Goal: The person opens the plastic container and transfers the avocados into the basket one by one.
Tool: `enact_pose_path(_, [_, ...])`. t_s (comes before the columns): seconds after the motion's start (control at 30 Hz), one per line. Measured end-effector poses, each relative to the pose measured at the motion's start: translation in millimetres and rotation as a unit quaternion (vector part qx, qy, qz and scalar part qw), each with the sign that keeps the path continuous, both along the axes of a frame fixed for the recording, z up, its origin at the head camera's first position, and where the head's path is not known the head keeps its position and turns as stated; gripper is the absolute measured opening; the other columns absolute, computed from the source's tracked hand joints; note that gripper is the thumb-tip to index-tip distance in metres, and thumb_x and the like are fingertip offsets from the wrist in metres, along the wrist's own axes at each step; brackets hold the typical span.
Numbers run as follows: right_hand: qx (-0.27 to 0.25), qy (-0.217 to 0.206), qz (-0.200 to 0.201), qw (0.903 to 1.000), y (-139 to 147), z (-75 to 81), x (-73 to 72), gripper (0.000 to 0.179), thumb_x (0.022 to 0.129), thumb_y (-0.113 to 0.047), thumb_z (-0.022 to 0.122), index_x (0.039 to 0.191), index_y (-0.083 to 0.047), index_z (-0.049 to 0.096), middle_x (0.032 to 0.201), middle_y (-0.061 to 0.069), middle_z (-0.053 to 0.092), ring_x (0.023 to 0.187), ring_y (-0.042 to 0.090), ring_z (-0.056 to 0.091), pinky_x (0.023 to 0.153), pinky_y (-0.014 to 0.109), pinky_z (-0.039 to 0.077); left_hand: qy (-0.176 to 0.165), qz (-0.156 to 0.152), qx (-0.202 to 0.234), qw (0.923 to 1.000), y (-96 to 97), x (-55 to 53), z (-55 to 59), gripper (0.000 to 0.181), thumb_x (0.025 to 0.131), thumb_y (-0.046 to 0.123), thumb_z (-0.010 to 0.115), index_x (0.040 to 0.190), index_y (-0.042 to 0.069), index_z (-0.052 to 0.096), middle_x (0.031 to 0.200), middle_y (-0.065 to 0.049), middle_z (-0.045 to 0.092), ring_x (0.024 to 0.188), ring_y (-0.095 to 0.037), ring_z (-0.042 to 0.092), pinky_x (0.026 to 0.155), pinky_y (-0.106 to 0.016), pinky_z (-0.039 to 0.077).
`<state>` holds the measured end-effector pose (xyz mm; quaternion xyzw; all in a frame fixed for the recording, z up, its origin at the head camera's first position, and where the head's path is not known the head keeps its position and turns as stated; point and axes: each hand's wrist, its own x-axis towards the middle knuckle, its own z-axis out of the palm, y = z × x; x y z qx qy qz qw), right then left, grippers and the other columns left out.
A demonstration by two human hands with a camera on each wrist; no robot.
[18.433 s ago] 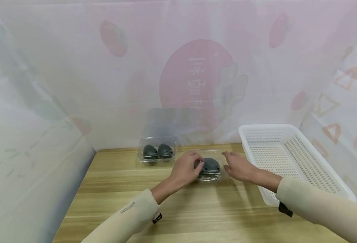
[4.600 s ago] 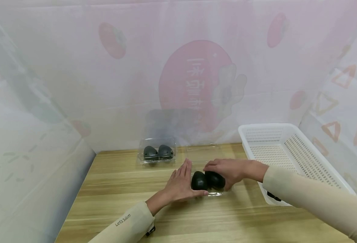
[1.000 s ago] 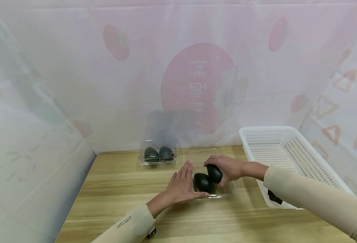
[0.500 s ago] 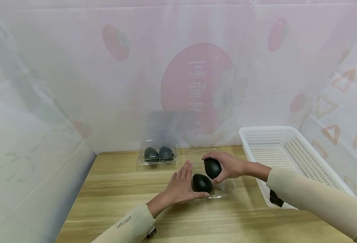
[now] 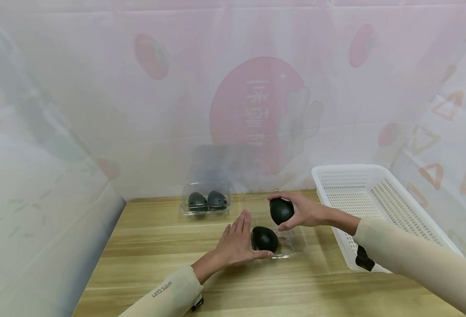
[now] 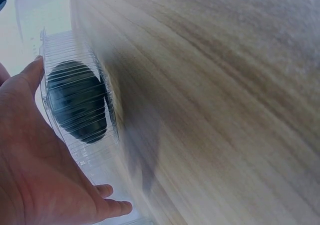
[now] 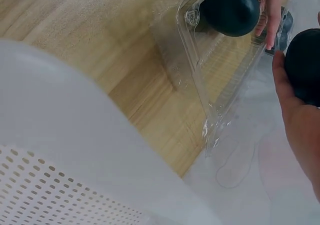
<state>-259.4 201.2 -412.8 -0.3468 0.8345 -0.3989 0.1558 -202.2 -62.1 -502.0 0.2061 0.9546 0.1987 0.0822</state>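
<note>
A dark avocado (image 5: 282, 211) is gripped between the thumb and fingers of my right hand (image 5: 302, 210), raised above the clear plastic clamshell box (image 5: 286, 248). The box lies with its lid folded back. A second avocado (image 5: 265, 239) sits in its left part; the right part holds nothing. My left hand (image 5: 234, 243) rests along the box's left side, fingers straight, thumb reaching along the front edge. In the left wrist view, the avocado (image 6: 77, 102) shows through the ribbed wall beside that hand. In the right wrist view, the held avocado (image 7: 305, 67) is partly cut off.
A white perforated basket (image 5: 328, 202) stands to the right, close to my right forearm. Behind my left hand is another clear box (image 5: 206, 188), shut, with two dark avocados inside. The wooden table (image 5: 157, 246) ends at a printed curtain (image 5: 169, 119).
My right hand has lifted one avocado out of the box's right part, up and away from the other one. My left hand has stayed at the box's side. Earlier, the box was shut.
</note>
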Motion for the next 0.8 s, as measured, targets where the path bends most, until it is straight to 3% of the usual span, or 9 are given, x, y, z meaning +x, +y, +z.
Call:
enact_pose_path(0.23, [-0.006,-0.021,-0.026,0.9994,10,6.9,-3.4,0.083,0.084,-0.019,0.092,0.156,-0.01,0.051,0.159,0.023,0.046,0.112,0.026,0.065,0.086,0.034,0.059,-0.005,0.004,0.001,1.0,2.2,-4.1,-6.7,0.136,0.081,0.091,0.06,0.171,0.011,-0.002,0.179,-0.012,-0.001,0.162,-0.038,0.019,0.126,-0.066,0.02])
enact_pose_path(0.47, [0.0,-0.031,-0.05,0.9983,19,12.1,-6.3,0.081,0.083,-0.024,0.092,0.153,-0.017,0.053,0.147,0.018,0.055,0.104,0.024,0.067,0.084,0.035,0.059,0.004,0.003,0.006,1.0,2.2,-3.5,-6.5,0.137,0.08,0.091,0.061,0.171,0.01,-0.001,0.179,-0.014,0.002,0.161,-0.039,0.021,0.125,-0.067,0.021])
enact_pose_path(0.8, [-0.007,-0.025,-0.066,0.9975,36,17.3,-17.1,0.079,0.084,-0.022,0.091,0.153,-0.014,0.053,0.146,0.019,0.056,0.105,0.026,0.067,0.084,0.036,0.059,0.003,0.01,0.003,0.9999,2.6,-0.9,-2.2,0.136,0.081,0.089,0.063,0.171,0.008,0.001,0.178,-0.016,0.005,0.16,-0.039,0.022,0.125,-0.066,0.022])
